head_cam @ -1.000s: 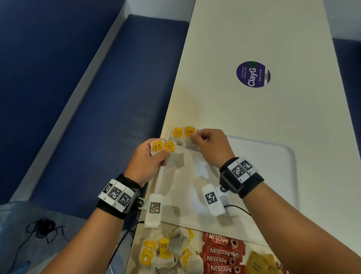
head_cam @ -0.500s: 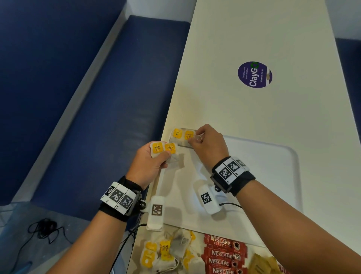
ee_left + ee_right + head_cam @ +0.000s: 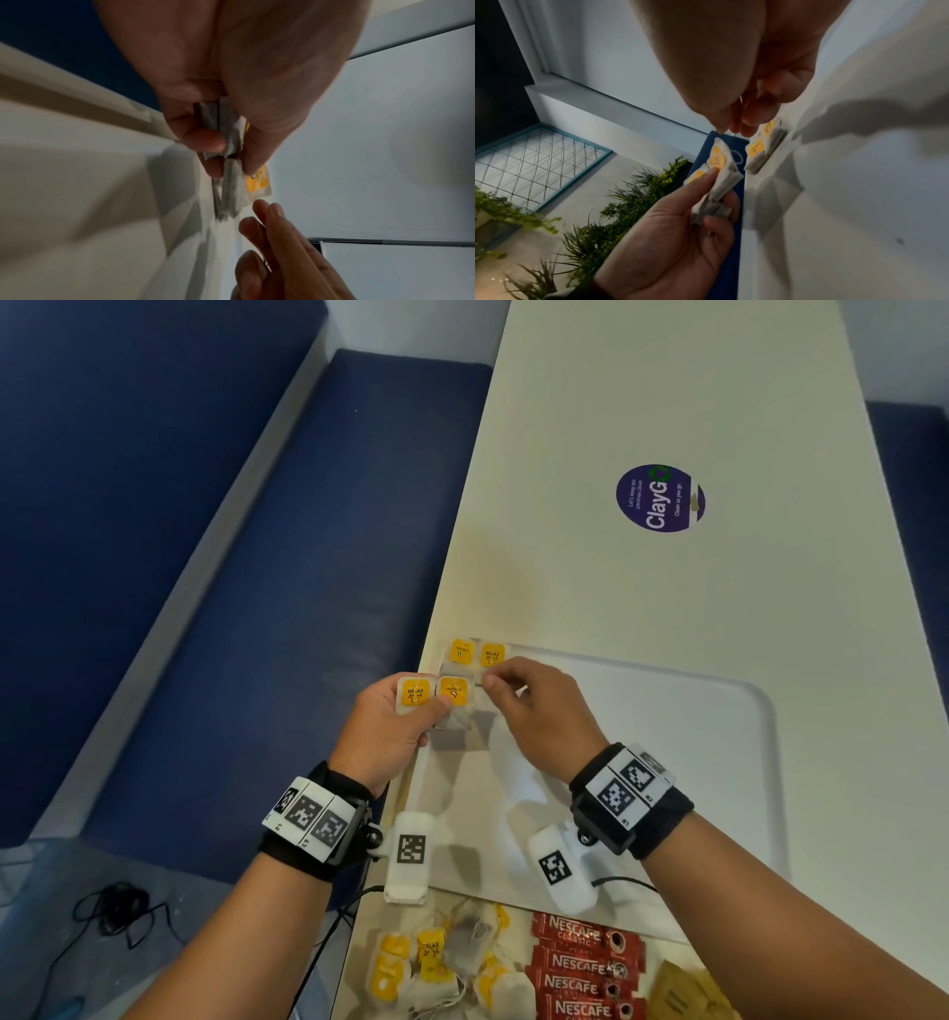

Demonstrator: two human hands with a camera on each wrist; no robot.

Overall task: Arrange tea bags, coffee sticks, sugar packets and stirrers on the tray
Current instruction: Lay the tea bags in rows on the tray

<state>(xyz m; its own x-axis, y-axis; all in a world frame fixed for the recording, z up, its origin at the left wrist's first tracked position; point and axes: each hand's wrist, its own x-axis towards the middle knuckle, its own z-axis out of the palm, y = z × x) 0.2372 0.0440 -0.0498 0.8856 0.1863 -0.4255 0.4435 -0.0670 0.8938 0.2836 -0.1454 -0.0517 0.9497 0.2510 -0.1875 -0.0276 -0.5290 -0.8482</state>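
Two tea bags (image 3: 475,654) with yellow tags lie side by side in the far left corner of the white tray (image 3: 667,711); the right wrist view shows these tea bags (image 3: 757,150) too. My left hand (image 3: 431,711) hovers over the tray's left edge and grips two more tea bags (image 3: 434,695) between thumb and fingers, which is plain to see in the left wrist view (image 3: 231,142). My right hand (image 3: 493,683) is just right of them, its thumb and fingertips (image 3: 731,127) pinched together on what looks like a thin tea bag string.
A loose pile of tea bags (image 3: 436,963), red Nescafe sticks (image 3: 585,968) and brown sugar packets (image 3: 688,994) lie on the table in front of the tray. A purple sticker (image 3: 660,498) marks the far tabletop. A blue bench (image 3: 308,608) runs along the table's left edge.
My right hand has let go of the two tea bags in the tray corner and drawn back toward the bags in my left hand. The left hand has hardly moved.
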